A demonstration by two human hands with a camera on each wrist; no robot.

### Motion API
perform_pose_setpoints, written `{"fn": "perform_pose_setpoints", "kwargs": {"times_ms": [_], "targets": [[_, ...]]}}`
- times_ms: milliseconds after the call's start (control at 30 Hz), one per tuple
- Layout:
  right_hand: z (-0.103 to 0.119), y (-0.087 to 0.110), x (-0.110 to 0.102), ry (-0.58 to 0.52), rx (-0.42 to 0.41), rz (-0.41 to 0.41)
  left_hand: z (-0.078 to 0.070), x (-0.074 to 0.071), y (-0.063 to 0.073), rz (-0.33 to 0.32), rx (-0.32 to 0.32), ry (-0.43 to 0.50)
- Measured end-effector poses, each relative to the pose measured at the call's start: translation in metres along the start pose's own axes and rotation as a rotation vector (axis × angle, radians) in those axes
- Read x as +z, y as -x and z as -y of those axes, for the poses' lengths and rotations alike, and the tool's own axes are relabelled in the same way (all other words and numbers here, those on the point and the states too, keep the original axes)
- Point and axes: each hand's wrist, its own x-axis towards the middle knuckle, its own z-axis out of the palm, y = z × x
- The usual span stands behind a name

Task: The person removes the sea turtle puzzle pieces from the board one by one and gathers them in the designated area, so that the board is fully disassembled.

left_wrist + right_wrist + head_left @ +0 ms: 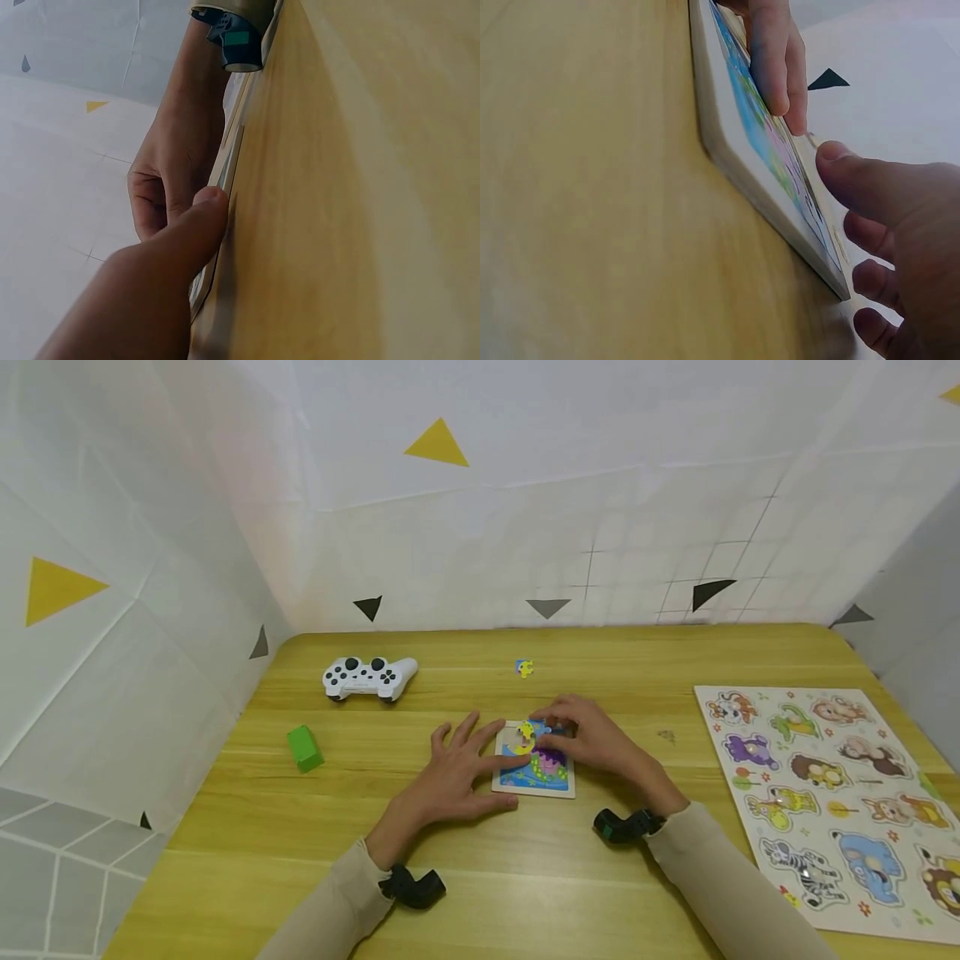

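Observation:
A small jigsaw puzzle in a pale wooden frame lies on the table, showing a blue, yellow, purple and pink picture. My left hand lies at its left side with fingers spread; the index finger reaches over the picture and the thumb lies along the near edge. At the upper right of the picture, my right hand pinches a blue puzzle piece between thumb and index finger, its other fingers curled. Those fingers partly cover the piece. A loose yellow-and-blue puzzle piece lies beyond the frame.
A white game controller sits at the back left, with a green block nearer. On the right lies a large animal puzzle board. White sheeting with coloured triangles rises behind the wooden table.

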Motion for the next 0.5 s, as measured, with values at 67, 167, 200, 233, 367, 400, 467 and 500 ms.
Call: {"fn": "perform_pose_setpoints", "kwargs": {"times_ms": [67,167,200,233,367,400,467,500], "targets": [[-0.0017,-0.0001,0.0006,-0.013,0.012,-0.016,0.0002,0.0005,0.0,-0.004,0.003,-0.01],[-0.0033,-0.0001,0.0004,-0.026,0.021,-0.032,0.0003,0.0011,0.0,-0.014,0.007,-0.017],[-0.0033,-0.0001,0.0001,-0.028,0.026,-0.035,0.0003,0.0013,0.0,-0.018,0.009,-0.014],[-0.0033,0.0,-0.0003,-0.028,0.03,-0.037,0.0003,0.0013,0.0001,-0.021,0.009,-0.013],[-0.0021,0.0006,-0.0022,-0.03,0.044,-0.034,-0.0001,0.0011,0.0005,-0.022,0.007,-0.006],[-0.0022,0.0007,-0.0025,-0.029,0.049,-0.035,-0.0002,0.0009,0.0005,-0.02,0.006,-0.007],[-0.0027,0.0011,-0.0031,-0.025,0.052,-0.039,-0.0002,0.0009,0.0006,-0.019,0.004,-0.011],[-0.0029,0.0013,-0.0033,-0.022,0.055,-0.042,-0.0001,0.001,0.0006,-0.018,0.003,-0.013]]}}
